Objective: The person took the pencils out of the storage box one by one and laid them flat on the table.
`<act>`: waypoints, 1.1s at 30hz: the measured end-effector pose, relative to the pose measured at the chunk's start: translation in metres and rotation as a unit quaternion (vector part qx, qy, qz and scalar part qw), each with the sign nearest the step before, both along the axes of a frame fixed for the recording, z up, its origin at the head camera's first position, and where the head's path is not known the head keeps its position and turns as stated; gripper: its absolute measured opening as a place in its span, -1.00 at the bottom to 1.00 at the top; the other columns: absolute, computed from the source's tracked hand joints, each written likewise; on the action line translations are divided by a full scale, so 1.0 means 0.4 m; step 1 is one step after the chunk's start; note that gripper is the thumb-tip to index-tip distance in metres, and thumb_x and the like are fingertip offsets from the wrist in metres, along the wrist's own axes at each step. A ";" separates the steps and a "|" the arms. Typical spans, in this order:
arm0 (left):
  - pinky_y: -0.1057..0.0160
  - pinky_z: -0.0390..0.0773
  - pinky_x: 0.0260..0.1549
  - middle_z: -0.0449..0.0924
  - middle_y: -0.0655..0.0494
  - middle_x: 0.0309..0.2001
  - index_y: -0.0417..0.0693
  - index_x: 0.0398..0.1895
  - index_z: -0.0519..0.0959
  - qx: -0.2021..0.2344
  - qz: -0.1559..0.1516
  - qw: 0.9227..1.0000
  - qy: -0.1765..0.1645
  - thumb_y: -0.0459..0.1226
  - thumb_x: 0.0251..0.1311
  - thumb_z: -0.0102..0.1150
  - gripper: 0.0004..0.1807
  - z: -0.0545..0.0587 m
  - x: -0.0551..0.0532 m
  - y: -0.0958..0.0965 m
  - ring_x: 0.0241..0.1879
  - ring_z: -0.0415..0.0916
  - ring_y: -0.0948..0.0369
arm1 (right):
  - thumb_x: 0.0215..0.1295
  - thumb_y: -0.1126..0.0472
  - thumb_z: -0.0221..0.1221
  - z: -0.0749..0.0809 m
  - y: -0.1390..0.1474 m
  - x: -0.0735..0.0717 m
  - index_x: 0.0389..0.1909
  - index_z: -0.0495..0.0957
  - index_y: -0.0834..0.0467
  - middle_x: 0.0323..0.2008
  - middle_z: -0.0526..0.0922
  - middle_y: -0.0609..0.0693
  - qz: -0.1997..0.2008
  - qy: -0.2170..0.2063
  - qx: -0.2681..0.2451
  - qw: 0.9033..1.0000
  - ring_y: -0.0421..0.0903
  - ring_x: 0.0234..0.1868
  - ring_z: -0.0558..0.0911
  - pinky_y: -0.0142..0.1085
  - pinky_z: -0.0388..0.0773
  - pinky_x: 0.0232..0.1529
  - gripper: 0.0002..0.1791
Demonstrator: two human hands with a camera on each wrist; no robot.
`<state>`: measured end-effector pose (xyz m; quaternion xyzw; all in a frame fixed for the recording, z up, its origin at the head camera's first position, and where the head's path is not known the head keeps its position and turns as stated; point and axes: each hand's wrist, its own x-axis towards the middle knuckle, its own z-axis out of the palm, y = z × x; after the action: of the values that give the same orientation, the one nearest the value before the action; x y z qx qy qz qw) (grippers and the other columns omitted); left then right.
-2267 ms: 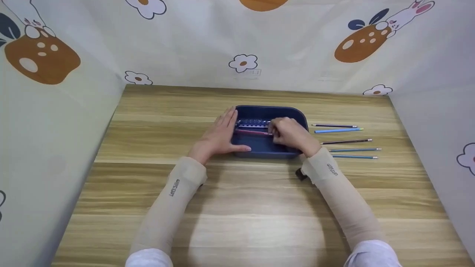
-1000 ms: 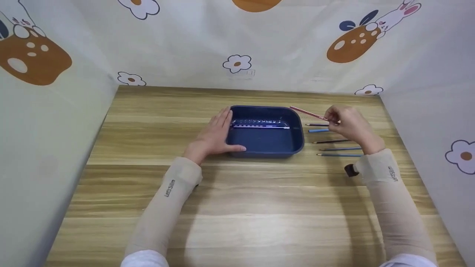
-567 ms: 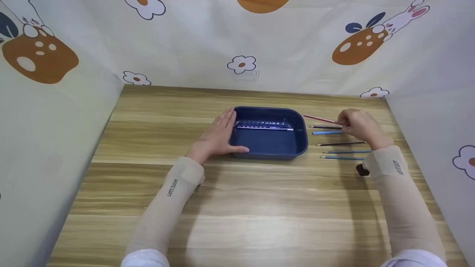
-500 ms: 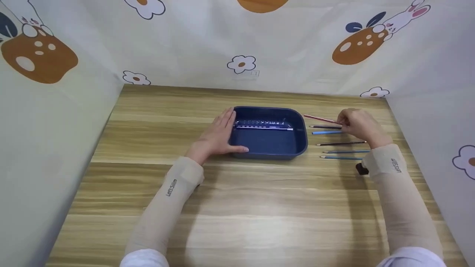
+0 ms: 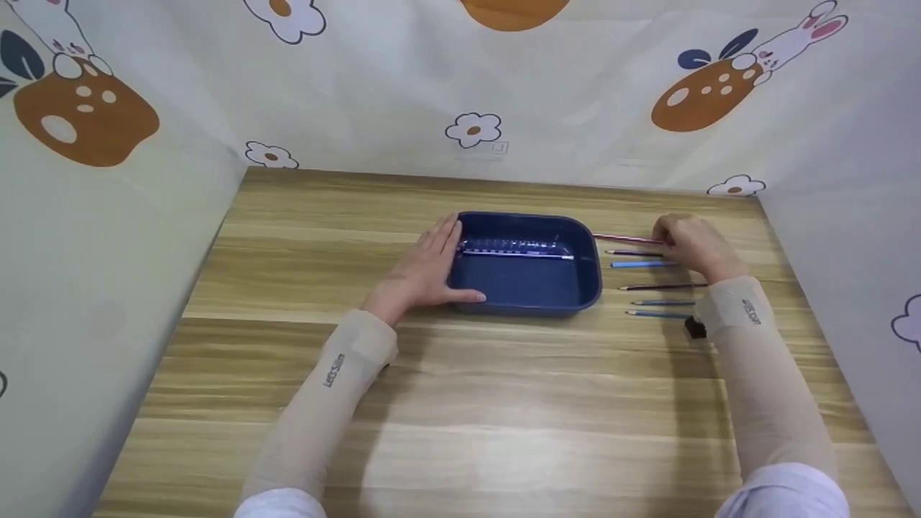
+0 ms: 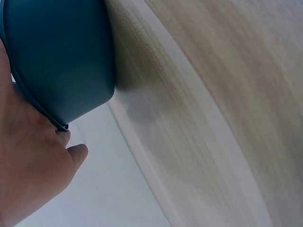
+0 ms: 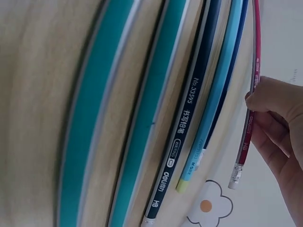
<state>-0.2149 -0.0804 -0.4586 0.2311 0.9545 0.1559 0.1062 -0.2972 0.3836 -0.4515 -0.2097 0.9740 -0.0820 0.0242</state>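
Observation:
In the head view a dark blue box [image 5: 514, 288] stands mid-table. My left hand [image 5: 417, 277] rests on its left end, fingers straight along the rim and thumb over the near rim. A purple-and-white patterned pencil [image 5: 518, 253] lies inside, beside a shiny clear studded strip [image 5: 507, 244]. Right of the box, my right hand [image 5: 694, 241] pinches a red pencil [image 5: 626, 239] near its eraser end, level and low by the table. The right wrist view shows thumb and fingers on this red pencil [image 7: 257, 47], its white eraser [image 7: 235, 177] free below them.
Below the red pencil lie a dark blue pencil [image 5: 629, 252], a light blue one with a yellow end [image 7: 208, 113], a black one [image 7: 175, 137] and two teal ones [image 5: 662, 303], roughly parallel. Patterned cloth walls [image 5: 374, 101] close the table's back and sides.
My right hand has lifted the red pencil out of the box, carried it right and lowered it above the row of pencils, straightening it. My left hand has stayed on the box.

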 end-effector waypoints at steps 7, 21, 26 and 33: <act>0.08 -0.28 0.61 -0.50 -0.08 0.63 -0.17 0.60 -0.35 -0.004 -0.001 1.000 0.003 0.52 -0.03 0.10 0.44 0.001 0.002 0.001 0.63 -0.47 0.01 | 0.10 0.52 0.18 -0.015 0.006 -0.018 -0.26 0.63 0.32 -0.33 0.69 0.25 -0.022 -0.019 0.013 0.999 0.19 -0.28 0.64 0.10 0.60 -0.16 -0.81; 0.05 -0.26 0.61 -0.48 -0.12 0.63 -0.20 0.59 -0.37 -0.007 -0.003 1.000 0.004 0.53 -0.02 0.07 0.44 -0.002 -0.002 -0.004 0.63 -0.46 0.00 | 0.15 0.46 0.21 -0.004 -0.003 -0.031 -0.20 0.62 0.34 -0.26 0.69 0.28 -0.056 -0.053 0.042 0.996 0.23 -0.20 0.65 0.12 0.59 -0.10 -0.82; 0.06 -0.26 0.61 -0.49 -0.11 0.63 -0.18 0.59 -0.38 -0.009 -0.002 1.000 0.002 0.54 -0.03 0.05 0.45 0.000 -0.002 -0.006 0.63 -0.47 0.00 | 0.16 0.46 0.18 0.012 -0.010 -0.025 -0.17 0.62 0.34 -0.23 0.69 0.28 -0.058 -0.055 0.035 0.996 0.20 -0.19 0.65 0.11 0.60 -0.11 -0.80; 0.01 -0.21 0.61 -0.47 -0.12 0.63 -0.21 0.59 -0.35 0.000 -0.006 1.000 0.010 0.53 -0.03 0.07 0.45 -0.002 -0.001 -0.003 0.63 -0.43 -0.03 | 0.27 0.36 0.20 0.036 -0.014 -0.011 -0.10 0.62 0.34 -0.18 0.68 0.29 -0.072 -0.070 0.015 0.995 0.19 -0.17 0.64 0.11 0.58 -0.11 -0.79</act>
<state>-0.2155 -0.0814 -0.4595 0.2387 0.9541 0.1525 0.0976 -0.3016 0.3779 -0.4371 -0.1324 0.9836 -0.0838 0.0898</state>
